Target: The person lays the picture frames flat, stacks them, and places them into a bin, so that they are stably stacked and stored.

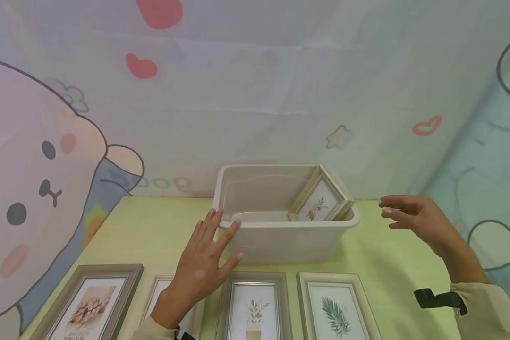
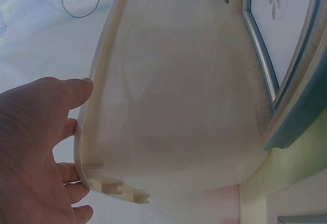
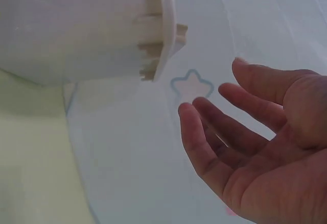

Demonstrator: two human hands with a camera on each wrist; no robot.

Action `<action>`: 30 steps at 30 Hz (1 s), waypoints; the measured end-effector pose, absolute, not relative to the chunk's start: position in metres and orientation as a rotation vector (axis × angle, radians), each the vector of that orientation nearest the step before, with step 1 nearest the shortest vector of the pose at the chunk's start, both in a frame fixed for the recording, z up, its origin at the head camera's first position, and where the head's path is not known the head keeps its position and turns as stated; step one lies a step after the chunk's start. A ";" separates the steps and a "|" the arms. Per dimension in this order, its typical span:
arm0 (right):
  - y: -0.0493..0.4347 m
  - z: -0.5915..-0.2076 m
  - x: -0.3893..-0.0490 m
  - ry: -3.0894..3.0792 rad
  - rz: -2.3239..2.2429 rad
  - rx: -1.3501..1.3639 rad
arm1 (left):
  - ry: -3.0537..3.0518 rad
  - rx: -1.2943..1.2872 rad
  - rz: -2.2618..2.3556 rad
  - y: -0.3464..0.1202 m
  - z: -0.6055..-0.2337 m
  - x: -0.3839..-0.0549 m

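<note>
A cream plastic bin (image 1: 280, 243) stands on the green table. Inside it, a picture frame (image 1: 321, 200) leans tilted against the right end, its corner rising over the rim. My left hand (image 1: 206, 262) is at the bin's front left corner with fingers spread; in the left wrist view its fingertips (image 2: 82, 89) meet or nearly meet the rim. To the right of the bin, apart from it, my right hand (image 1: 420, 219) hovers with loosely bent fingers and nothing in them. The right wrist view shows that palm (image 3: 271, 183) below and beside the bin's end (image 3: 102, 40).
Along the near side lie several picture frames: one with a pinkish photo (image 1: 89, 307), a pale one (image 1: 197, 316) partly under my left arm, one with a potted plant (image 1: 255, 311), and one with a green leaf (image 1: 337, 311). A printed cloth backdrop (image 1: 259, 94) hangs behind the bin.
</note>
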State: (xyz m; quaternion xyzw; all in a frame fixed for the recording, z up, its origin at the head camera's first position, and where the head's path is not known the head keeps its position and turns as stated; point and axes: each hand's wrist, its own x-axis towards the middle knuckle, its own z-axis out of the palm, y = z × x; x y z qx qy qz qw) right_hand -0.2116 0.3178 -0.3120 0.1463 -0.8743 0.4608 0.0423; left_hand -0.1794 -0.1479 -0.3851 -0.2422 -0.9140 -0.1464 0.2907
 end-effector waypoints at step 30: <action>0.318 -0.418 -0.200 -2.850 1.936 0.509 | -2.459 -0.636 -0.404 -0.147 -0.385 -0.179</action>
